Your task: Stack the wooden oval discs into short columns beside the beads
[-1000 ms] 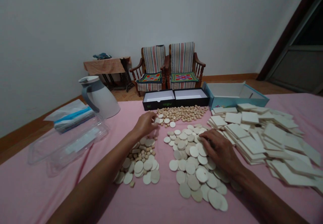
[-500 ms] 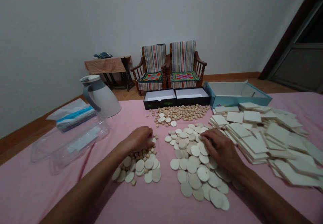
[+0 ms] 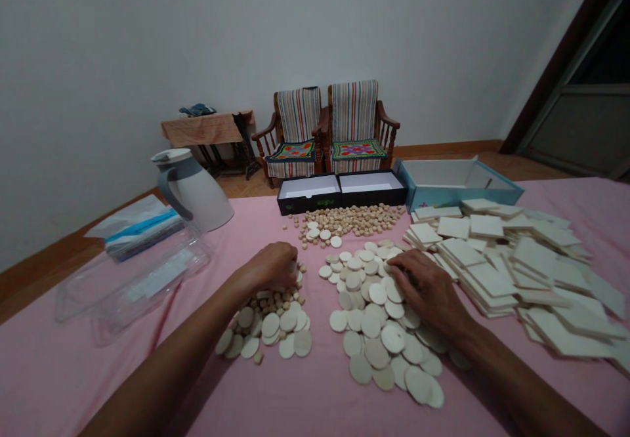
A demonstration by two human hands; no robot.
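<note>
**Pink cloth [image 3: 322, 391] under two bent hands and pale piles**

From the head view, we see a grey-white wall [image 3: 315, 23] and two striped chairs [image 3: 354, 112] beyond the hands. Nearer, along the cloth's far edge, stand a black box [image 3: 312, 203] and a blue box [image 3: 462, 199].

Our left hand [image 3: 275, 265] is bent over the far side of a mixed pile [image 3: 270, 325] of discs and small pieces. Our right hand [image 3: 426, 283] curls loosely, fingertips at the far right side of the disc pile [image 3: 378, 322], with stacked tiles [image 3: 492, 281] close on its outer side. Between the two piles a strip of bare cloth runs back toward us. More cloth lies left of our left hand, as far as the clear plastic tray [image 3: 162, 278] and, farther off, the pitcher [image 3: 207, 197]. A heap of small knobs [image 3: 364, 217] lies ahead, between the hands and the black box.

Our left fingertips are hidden, and we cannot tell whether they pinch anything; nor can we tell for the right. The forearms hide parts of both piles. The tiles run out of sight on the right, and the tray's transparent edges are hard to make out.
</note>
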